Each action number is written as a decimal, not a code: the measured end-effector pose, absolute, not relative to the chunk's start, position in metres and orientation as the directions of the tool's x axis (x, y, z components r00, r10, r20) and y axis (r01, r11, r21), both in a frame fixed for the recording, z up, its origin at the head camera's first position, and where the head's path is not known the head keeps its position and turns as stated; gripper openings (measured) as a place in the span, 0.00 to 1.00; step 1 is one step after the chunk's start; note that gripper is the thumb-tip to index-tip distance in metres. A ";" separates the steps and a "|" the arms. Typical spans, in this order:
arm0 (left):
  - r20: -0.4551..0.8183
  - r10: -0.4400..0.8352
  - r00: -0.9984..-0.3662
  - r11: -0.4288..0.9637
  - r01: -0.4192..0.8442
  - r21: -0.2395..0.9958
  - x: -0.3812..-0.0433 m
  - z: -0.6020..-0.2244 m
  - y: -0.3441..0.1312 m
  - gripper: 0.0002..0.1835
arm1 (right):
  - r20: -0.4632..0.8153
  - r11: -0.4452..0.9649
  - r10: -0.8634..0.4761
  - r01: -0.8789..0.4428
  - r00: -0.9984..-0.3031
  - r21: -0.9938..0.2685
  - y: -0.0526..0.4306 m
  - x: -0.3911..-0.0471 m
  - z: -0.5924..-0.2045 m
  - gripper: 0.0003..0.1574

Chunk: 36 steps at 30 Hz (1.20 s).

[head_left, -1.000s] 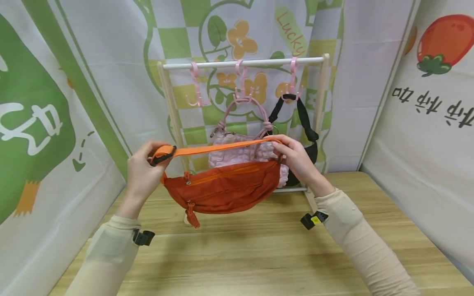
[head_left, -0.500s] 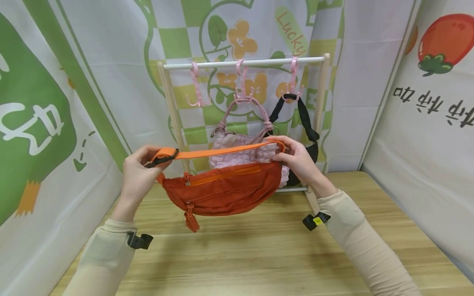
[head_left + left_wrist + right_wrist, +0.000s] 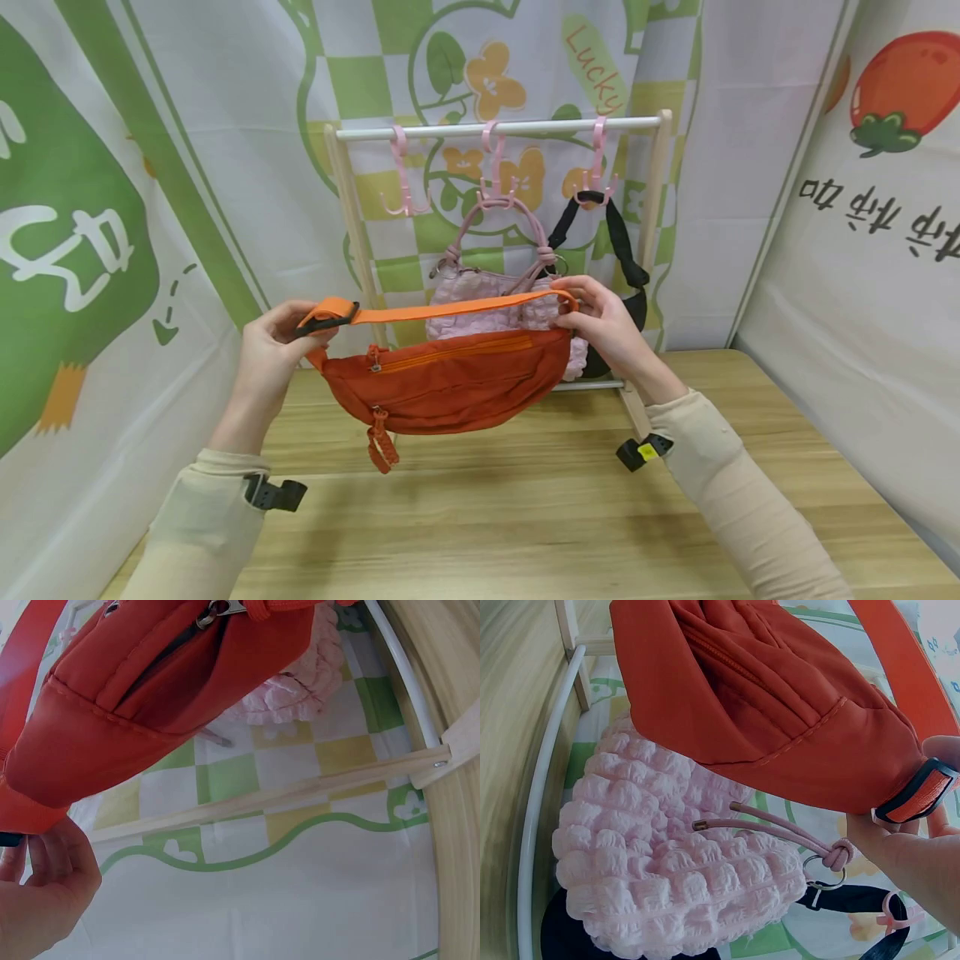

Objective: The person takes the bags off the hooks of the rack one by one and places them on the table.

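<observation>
An orange-red waist bag (image 3: pixel 450 387) hangs level above the table, its orange strap (image 3: pixel 450 310) running across its top between both hands. My left hand (image 3: pixel 264 358) pinches the strap by its black buckle (image 3: pixel 330 321). At the other end my right hand (image 3: pixel 609 329) pinches the strap; the right wrist view shows a black buckle (image 3: pixel 922 791) against the fingers. A braided orange charm (image 3: pixel 382 446) dangles from the lower zipper. Behind the bag, a pink puffy handbag (image 3: pixel 472 312) hangs from the middle hook, partly hidden.
A small rack with a metal bar (image 3: pixel 450 132) and wooden sides stands at the table's back. The left pink hook (image 3: pixel 406 187) holds no bag. A black bag (image 3: pixel 626 250) hangs from the right hook (image 3: pixel 597 167). Printed cloth walls (image 3: pixel 825 275) enclose the wooden table (image 3: pixel 480 517).
My left hand has moved a little left and down, and the waist bag's left end has shifted left with it. My right hand keeps its hold, almost in place.
</observation>
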<state>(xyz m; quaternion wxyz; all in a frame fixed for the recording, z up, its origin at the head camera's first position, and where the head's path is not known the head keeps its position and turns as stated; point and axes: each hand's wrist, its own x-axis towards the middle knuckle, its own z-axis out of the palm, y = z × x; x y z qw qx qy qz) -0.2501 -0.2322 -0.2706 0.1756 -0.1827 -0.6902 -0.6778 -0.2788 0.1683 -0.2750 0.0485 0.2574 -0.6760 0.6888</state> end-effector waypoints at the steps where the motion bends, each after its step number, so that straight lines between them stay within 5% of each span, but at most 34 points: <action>1: 0.488 0.023 -0.872 -0.010 0.488 0.873 -0.250 -0.271 -0.233 0.12 | 0.418 -0.083 -0.280 -0.412 -0.864 -0.908 0.168 -0.278 -0.275 0.25; 10: 0.485 0.138 -0.864 -0.279 0.436 0.856 -0.249 -0.275 -0.237 0.14 | 0.394 -0.119 -0.295 -0.376 -0.870 -0.919 0.169 -0.279 -0.280 0.18; 36: 0.423 0.170 -0.890 -0.262 0.373 0.890 -0.244 -0.287 -0.252 0.19 | 0.359 0.003 -0.291 -0.377 -0.887 -0.926 0.173 -0.279 -0.295 0.22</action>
